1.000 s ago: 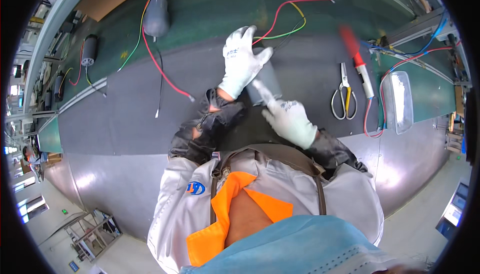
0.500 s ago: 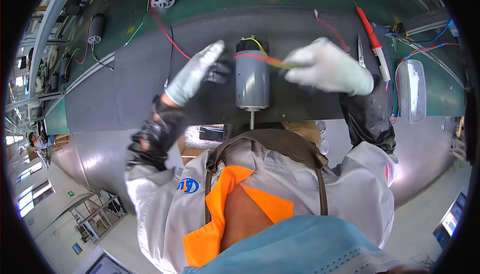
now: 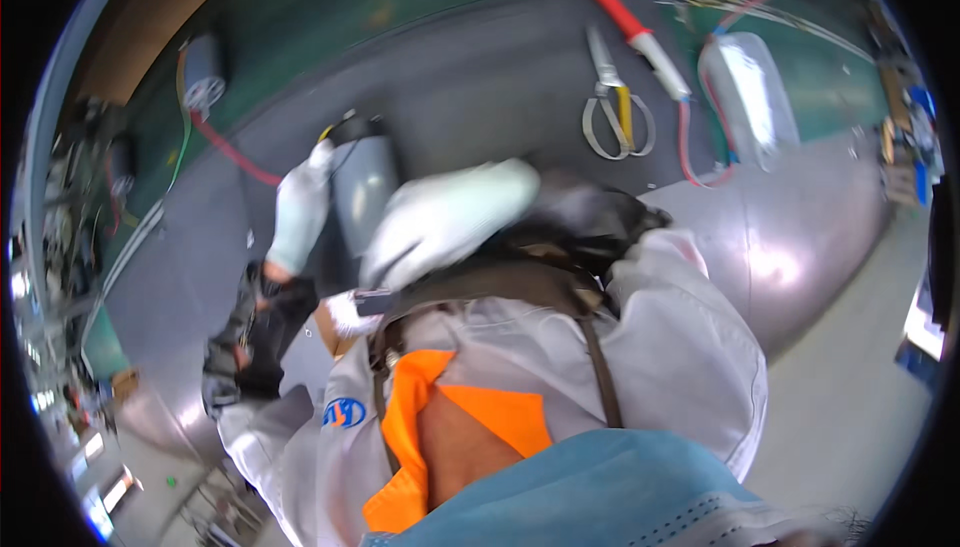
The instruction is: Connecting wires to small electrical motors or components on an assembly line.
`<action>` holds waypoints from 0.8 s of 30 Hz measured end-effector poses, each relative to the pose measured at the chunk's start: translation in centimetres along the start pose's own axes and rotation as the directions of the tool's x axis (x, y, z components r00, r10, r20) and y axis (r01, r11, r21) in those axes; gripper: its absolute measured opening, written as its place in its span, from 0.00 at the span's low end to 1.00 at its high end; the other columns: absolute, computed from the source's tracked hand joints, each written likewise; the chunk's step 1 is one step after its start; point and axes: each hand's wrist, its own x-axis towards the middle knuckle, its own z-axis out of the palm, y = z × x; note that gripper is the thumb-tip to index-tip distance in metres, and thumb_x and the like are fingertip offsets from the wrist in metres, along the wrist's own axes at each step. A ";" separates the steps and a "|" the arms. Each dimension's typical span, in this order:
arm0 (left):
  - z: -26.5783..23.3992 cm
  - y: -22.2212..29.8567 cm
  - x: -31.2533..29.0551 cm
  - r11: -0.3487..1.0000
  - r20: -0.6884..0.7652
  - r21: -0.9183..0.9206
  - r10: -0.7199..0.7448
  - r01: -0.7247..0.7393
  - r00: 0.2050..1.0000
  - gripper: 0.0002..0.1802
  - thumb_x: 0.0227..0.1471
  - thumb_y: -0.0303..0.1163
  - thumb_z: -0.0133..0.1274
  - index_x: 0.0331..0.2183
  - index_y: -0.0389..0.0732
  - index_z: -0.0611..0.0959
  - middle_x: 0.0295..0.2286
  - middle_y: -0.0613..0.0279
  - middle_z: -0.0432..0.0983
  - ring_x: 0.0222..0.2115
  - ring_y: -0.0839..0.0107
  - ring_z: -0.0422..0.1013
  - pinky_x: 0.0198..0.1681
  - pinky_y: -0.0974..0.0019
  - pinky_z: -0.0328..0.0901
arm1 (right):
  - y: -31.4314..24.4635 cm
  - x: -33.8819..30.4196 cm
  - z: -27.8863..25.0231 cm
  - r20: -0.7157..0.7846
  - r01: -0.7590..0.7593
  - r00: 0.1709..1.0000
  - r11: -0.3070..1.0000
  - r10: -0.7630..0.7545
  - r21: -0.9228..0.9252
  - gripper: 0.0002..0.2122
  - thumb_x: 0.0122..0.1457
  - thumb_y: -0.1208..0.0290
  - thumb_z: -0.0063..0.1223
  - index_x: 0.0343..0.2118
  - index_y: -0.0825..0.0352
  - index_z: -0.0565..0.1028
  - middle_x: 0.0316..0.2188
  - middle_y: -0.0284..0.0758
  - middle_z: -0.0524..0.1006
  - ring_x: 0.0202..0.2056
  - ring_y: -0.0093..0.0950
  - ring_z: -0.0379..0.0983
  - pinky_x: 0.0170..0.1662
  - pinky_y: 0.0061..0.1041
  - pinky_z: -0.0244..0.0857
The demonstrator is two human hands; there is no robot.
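A grey cylindrical motor (image 3: 364,192) with a dark end cap lies on the dark mat, its shaft end toward me. My left hand (image 3: 302,202), in a pale glove, is at the motor's left side. Its fingertips are pinched together near the end cap, beside a bit of yellow wire (image 3: 325,134); what they hold is hidden. My right hand (image 3: 455,215), also gloved, reaches across to the motor's near end. Motion smears its fingers, and it covers the shaft end.
Scissors (image 3: 615,127) and a red-and-white soldering iron (image 3: 655,62) lie right of the motor. Farther right is a clear plastic box (image 3: 750,87) beside a red cable. At the far left stand another grey motor (image 3: 204,77) with wires and a dark motor (image 3: 122,162).
My right hand has left the red and yellow wires and swung left and nearer, to the motor's near end. My left hand has closed in on the end cap. The view has turned and shifted.
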 end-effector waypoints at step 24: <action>3.7 4.2 -1.2 0.999 0.111 -0.046 -0.021 0.027 0.994 0.32 0.69 0.51 0.41 0.34 0.27 0.80 0.20 0.43 0.71 0.21 0.58 0.66 0.30 0.57 0.64 | -11.1 -43.7 -10.6 -0.901 -0.896 -0.435 -0.110 0.016 0.430 0.12 0.57 0.64 0.63 0.38 0.67 0.83 0.27 0.36 0.83 0.29 0.24 0.77 0.38 0.27 0.70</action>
